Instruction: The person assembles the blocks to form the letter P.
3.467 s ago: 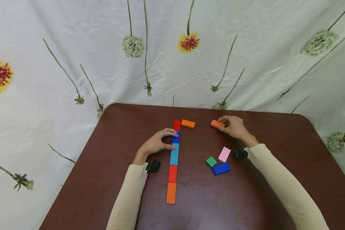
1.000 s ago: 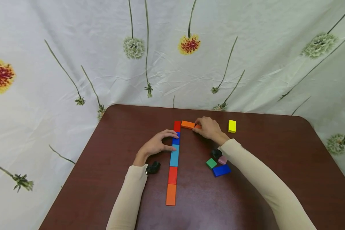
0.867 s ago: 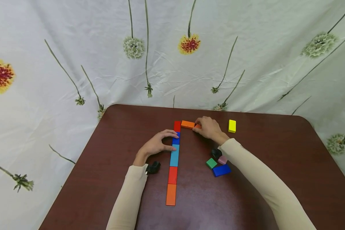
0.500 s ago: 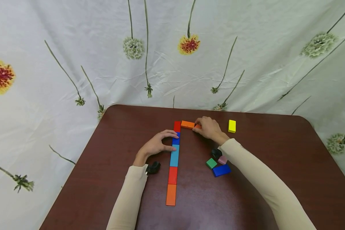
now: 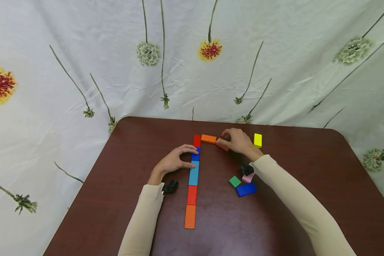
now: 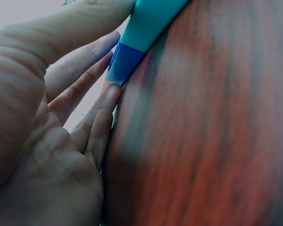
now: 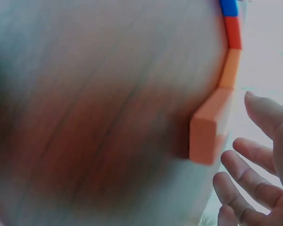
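Note:
A line of wooden blocks runs up the table: an orange block [image 5: 190,217], a red block [image 5: 192,195], a light blue block [image 5: 193,173], a blue block [image 5: 195,156] and a smaller red block [image 5: 196,140]. My left hand [image 5: 173,159] rests beside it, thumb at the light blue block and fingertips on the blue one. From the far end another orange block [image 5: 208,138] points right, and a reddish-orange block [image 7: 203,136] follows at an angle. Beside that last block is my right hand [image 5: 241,140], its fingers spread and apart from it in the right wrist view.
A yellow block [image 5: 257,140] stands behind the right hand. Nearer lie a green block [image 5: 235,182], a blue block [image 5: 246,190] and a pink block [image 5: 248,177] partly under the right wrist camera. A flowered cloth [image 5: 192,81] hangs behind the table's far edge.
My right hand brought the reddish-orange block left to the end of the orange one, uncovering the yellow block, then let go and drew slightly right. The left hand has stayed put.

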Motion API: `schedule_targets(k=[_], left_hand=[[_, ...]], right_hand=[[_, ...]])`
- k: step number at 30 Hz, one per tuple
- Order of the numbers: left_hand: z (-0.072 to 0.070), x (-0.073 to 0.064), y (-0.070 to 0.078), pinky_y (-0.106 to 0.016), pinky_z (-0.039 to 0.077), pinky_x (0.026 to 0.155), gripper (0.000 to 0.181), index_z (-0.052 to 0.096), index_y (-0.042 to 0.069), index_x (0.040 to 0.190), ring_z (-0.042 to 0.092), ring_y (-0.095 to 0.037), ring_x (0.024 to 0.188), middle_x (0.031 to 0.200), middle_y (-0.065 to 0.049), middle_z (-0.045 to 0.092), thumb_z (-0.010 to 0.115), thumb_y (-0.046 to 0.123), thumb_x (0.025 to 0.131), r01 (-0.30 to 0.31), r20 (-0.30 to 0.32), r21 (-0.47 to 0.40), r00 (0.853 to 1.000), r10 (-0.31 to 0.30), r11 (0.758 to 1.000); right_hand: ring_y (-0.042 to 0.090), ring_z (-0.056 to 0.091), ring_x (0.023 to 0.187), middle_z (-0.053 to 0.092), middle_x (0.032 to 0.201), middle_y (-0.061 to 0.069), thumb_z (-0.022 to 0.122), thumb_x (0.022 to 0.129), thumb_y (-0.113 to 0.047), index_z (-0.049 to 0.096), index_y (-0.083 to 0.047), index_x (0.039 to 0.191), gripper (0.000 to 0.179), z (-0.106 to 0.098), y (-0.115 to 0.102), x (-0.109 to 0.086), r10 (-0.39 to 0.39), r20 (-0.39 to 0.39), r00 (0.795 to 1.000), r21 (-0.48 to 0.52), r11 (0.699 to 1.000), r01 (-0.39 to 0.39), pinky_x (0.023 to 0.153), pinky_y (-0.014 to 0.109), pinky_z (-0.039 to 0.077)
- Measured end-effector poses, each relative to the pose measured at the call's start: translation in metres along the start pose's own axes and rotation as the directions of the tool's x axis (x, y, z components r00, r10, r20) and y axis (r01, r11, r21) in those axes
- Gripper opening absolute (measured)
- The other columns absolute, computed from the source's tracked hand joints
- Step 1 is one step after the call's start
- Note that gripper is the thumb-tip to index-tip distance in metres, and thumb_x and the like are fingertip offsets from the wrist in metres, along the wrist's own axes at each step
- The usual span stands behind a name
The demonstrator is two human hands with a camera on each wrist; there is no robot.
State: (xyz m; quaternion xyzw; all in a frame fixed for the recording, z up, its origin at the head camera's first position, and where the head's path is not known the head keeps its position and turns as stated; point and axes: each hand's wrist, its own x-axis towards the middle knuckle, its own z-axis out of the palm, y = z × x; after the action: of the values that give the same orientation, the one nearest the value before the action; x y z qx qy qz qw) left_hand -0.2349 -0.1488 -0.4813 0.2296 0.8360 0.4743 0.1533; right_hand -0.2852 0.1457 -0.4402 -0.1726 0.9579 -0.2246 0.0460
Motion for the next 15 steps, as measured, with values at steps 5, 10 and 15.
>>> schedule_targets(k=[5, 10, 15], left_hand=[[0.0, 0.0, -0.001, -0.054, 0.033, 0.118, 0.046, 0.068, 0.017, 0.128, 0.038, -0.028, 0.142, 0.147, -0.002, 0.048, 0.083, 0.023, 0.084, 0.001, 0.002, -0.01, 1.0, -0.001, 1.0], [0.0, -0.001, -0.002, -0.056, 0.032, 0.117, 0.047, 0.068, 0.015, 0.128, 0.037, -0.03, 0.142, 0.147, -0.003, 0.048, 0.082, 0.022, 0.084, -0.001, 0.001, -0.026, 1.0, 0.001, 1.0], [0.0, 0.0, -0.001, -0.054, 0.032, 0.118, 0.046, 0.068, 0.015, 0.128, 0.037, -0.029, 0.142, 0.147, -0.003, 0.048, 0.082, 0.022, 0.085, 0.001, 0.005, -0.021, 1.0, -0.001, 1.0]], right_hand=[[0.031, 0.065, 0.101, 0.069, 0.116, 0.017, 0.069, 0.096, -0.036, 0.067, -0.004, 0.122, 0.041, -0.01, 0.014, -0.006, -0.001, -0.05, 0.999, 0.065, 0.998, 0.004, 0.089, 0.047, 0.055], [0.033, 0.063, 0.102, 0.067, 0.118, 0.018, 0.071, 0.095, -0.032, 0.066, -0.004, 0.124, 0.041, -0.017, 0.031, -0.013, 0.011, -0.108, 0.994, 0.129, 0.992, 0.003, 0.089, 0.048, 0.053], [0.036, 0.058, 0.113, 0.062, 0.128, 0.019, 0.074, 0.093, -0.029, 0.066, -0.004, 0.125, 0.041, -0.022, 0.044, -0.023, 0.021, -0.131, 0.991, 0.161, 0.987, 0.0, 0.098, 0.053, 0.048]])
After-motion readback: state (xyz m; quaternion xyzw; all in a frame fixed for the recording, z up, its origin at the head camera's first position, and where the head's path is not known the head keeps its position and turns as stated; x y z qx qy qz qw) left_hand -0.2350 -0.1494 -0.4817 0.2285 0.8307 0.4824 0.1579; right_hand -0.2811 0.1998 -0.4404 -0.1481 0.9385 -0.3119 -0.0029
